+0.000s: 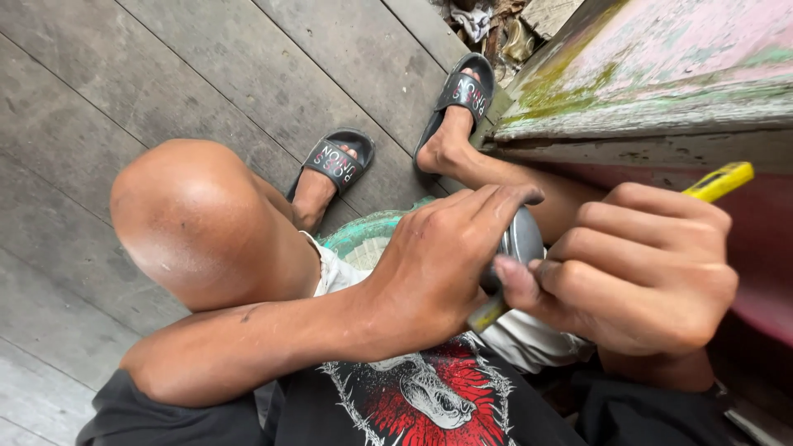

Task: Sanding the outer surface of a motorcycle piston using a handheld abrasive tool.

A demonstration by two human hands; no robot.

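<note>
Nearest, the left hand (438,264) wraps around a small round grey metal object (519,241) held above the lap. The right hand (652,272) pinches a slim yellow plastic tool (720,182) against it. Beyond, black slide sandals (337,158) with coloured lettering rest on the grey wooden plank floor (124,74).
</note>
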